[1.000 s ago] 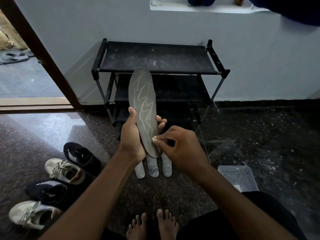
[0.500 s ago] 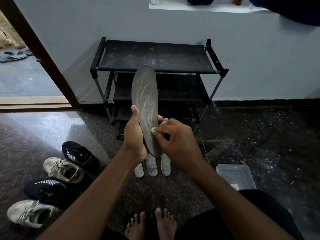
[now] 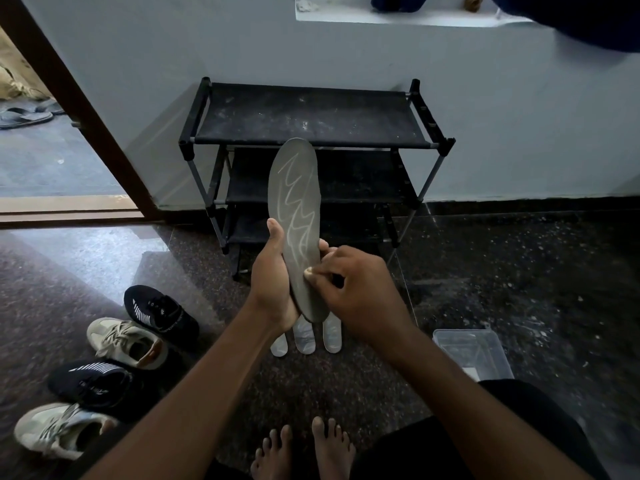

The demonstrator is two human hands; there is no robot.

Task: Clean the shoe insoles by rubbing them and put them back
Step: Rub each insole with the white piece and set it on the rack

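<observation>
Since rubbing needs backing, left hand (image 3: 273,285): grips insole (image 3: 294,209) upright, heel end low, before shoe rack (image 3: 311,116).
right hand (image 3: 360,292): pinches insole edge, thumb (image 3: 309,273) on face to rub.
shoes (image 3: 126,342): floor (image 3: 519,271) at left, awaiting refit.

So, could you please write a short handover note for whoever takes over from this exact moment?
Left hand grips the dark insole upright by its lower half.
Right hand: thumb pressed on the insole's face near the heel, fingers curled at its edge.
Three pale insoles lie side by side on the floor below; four shoes sit on the floor to the left.
Done: cannot tell which insoles are clean.
Left: finish rubbing, then return all four insoles to the shoes.
</observation>
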